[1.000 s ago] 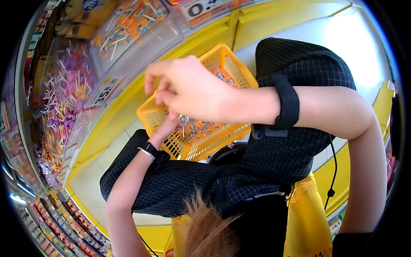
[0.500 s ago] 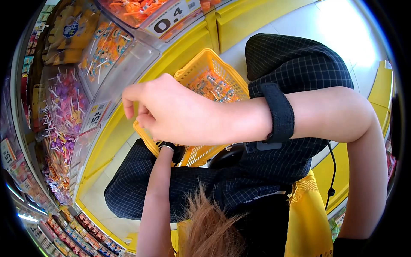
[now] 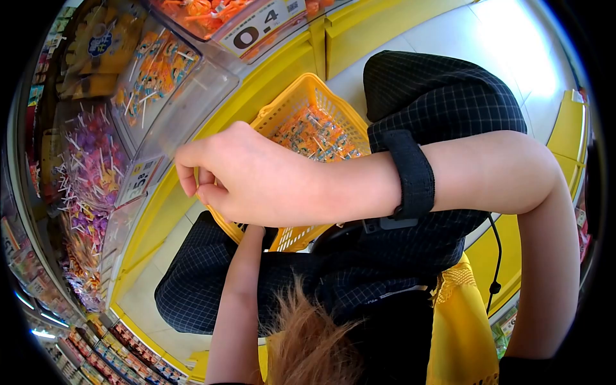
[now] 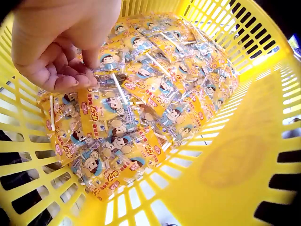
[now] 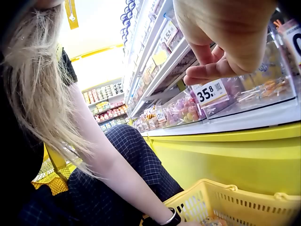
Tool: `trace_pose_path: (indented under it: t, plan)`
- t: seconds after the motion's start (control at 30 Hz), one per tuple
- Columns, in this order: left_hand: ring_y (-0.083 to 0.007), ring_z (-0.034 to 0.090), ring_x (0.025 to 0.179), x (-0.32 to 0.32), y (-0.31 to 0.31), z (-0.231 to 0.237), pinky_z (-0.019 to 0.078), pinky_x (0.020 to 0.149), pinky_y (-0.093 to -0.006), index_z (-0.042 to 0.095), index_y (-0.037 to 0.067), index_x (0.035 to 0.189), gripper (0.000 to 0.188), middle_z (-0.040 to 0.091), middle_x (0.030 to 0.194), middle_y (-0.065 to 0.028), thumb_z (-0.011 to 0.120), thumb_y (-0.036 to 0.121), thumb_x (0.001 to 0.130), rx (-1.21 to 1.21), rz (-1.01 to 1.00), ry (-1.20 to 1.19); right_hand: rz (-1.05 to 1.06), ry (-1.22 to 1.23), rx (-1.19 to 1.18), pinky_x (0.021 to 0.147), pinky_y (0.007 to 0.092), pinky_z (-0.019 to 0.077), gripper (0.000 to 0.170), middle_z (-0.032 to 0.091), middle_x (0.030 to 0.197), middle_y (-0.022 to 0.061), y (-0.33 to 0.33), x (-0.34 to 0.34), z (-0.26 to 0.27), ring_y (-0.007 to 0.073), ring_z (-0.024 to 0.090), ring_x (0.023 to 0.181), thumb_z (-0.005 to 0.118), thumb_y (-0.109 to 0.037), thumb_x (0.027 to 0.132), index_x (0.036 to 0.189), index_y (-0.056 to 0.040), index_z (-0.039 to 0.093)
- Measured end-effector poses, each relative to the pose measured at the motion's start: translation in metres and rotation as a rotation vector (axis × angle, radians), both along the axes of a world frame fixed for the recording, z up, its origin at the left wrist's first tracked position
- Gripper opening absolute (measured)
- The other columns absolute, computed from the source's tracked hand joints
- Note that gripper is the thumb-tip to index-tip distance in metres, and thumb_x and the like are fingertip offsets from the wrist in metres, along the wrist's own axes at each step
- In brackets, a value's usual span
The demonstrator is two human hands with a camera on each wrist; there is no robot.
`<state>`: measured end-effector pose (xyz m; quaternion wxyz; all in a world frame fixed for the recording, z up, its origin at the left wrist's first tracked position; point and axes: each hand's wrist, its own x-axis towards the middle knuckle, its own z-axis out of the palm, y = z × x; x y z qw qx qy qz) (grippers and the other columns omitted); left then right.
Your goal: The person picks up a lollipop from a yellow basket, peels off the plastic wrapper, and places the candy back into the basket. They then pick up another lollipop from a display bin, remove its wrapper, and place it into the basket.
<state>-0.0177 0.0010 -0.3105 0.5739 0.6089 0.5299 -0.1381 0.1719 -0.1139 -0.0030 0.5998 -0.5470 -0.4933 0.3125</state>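
My left hand (image 4: 61, 52) is inside the yellow basket (image 4: 254, 117), its fingers curled, and it pinches the edge of an orange-and-clear wrapped lollipop (image 4: 98, 115) at the top left of the pile. Around it lie many wrapped lollipops (image 4: 164, 89) with white sticks and a cartoon figure on each wrapper. In the head view that hand is hidden behind my right hand (image 3: 250, 176), which hovers above the basket's near left side. The right fingers hang loosely bent and hold nothing.
Clear bins on the left hold purple-wrapped lollipops (image 3: 96, 151) and orange ones (image 3: 154, 80). Price cards (image 5: 211, 94) front the bins. A yellow shelf base (image 5: 225, 155) runs beside the basket. The person's checked trousers (image 3: 449, 96) flank the basket.
The left hand has gone out of the head view, behind the right hand. The right hand has shifted left and down. The head view has tilted slightly, showing more of the bins.
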Motion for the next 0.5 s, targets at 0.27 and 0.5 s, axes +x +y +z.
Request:
trace_pose_path:
  t: [0.27,0.5]
  plan:
    - [-0.0039,0.053,0.062,0.003,0.002,-0.001,0.0399,0.051,-0.0158,0.056,0.006,0.1,0.022,0.059,0.089,-0.0002,0.052,0.024,0.088,0.0,0.028,-0.04,0.023,0.005,-0.035,0.057,0.032,0.0485,0.007,0.06,0.063,0.0138,0.003,-0.002,-0.003,0.0261,0.063,0.059,0.055,0.003,0.072,0.079,0.0022,0.054]
    - [-0.0036,0.052,0.062,0.014,0.007,0.026,0.0394,0.05,-0.0156,0.057,0.007,0.099,0.021,0.059,0.088,-0.0002,0.052,0.024,0.087,-0.017,0.087,-0.173,0.062,0.037,-0.004,0.059,0.0318,0.0487,0.01,0.062,0.071,0.0149,0.006,-0.004,0.001,0.0247,0.063,0.065,0.053,0.005,0.073,0.082,0.0018,0.055]
